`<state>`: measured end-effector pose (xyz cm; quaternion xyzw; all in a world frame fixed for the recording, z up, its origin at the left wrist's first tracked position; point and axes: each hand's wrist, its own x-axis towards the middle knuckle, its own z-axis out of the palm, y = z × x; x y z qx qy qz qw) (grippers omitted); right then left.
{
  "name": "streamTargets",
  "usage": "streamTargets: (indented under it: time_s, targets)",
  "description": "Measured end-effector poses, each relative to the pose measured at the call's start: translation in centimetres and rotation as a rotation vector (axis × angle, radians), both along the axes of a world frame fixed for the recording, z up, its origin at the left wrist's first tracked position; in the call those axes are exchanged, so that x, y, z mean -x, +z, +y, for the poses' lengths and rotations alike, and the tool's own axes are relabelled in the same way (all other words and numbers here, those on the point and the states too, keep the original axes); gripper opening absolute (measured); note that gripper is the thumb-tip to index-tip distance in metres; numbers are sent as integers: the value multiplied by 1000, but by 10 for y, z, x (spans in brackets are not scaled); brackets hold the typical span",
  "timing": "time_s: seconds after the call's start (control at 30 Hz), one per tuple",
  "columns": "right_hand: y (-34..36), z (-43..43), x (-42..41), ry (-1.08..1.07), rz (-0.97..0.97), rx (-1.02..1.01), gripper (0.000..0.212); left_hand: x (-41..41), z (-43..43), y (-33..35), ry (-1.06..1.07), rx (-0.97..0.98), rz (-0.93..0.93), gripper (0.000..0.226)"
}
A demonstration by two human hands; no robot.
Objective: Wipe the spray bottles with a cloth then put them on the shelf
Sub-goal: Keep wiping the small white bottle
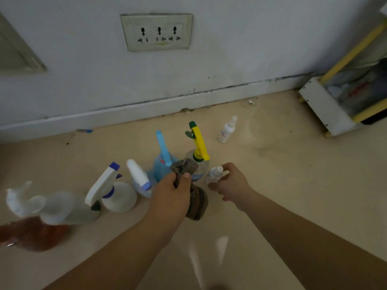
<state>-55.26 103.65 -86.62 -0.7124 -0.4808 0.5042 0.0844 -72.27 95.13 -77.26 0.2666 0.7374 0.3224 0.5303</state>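
My left hand (172,190) grips a brown cloth (195,203) that hangs below my fist. My right hand (231,183) holds a small clear bottle with a white cap (213,174) just right of the cloth. Several spray bottles stand on the beige floor behind my hands: one with a yellow and green trigger (199,143), a blue one (163,162), a white-headed one (139,177), and a round white one with a blue-tipped trigger (117,193). A small white bottle (227,129) stands apart near the wall. The shelf (326,105), white with yellow rails, stands at the right.
At the far left stand a blurred white-headed bottle (52,206) and an orange-brown bottle (35,233). The wall carries a triple socket plate (157,32) above a skirting board (146,109). Bagged items fill the shelf's lower level (354,91).
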Motion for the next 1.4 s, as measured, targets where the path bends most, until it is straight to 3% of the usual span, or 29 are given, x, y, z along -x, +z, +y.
streamTargets:
  time_s: [0.1,0.17,0.3,0.43,0.63,0.77,1.03,1.2,1.4]
  targets:
    - [14,26,-14,165,-178,99,48,0,5,-6,14,0,17,36]
    - [26,53,-23,104,-242,-8,43,-1,10,-9,40,-15,19,36]
    - [41,102,-13,-165,-48,-154,71,-5,21,-11,78,-44,34,34]
    - [29,131,10,-246,62,-176,95,-7,25,-12,89,-54,36,37]
    - [-5,139,14,-278,73,-299,56,-6,21,-10,76,-14,-5,28]
    - [-2,123,3,-455,156,-386,32,-5,16,-4,69,-2,-18,26]
    - [123,30,-33,-613,411,-468,34,11,-17,44,-33,7,-9,24]
    - [206,-44,-11,-481,644,-277,36,15,-54,98,-151,-44,44,20]
    - [316,-127,30,-124,707,-76,28,43,-112,196,-6,-214,-33,30]
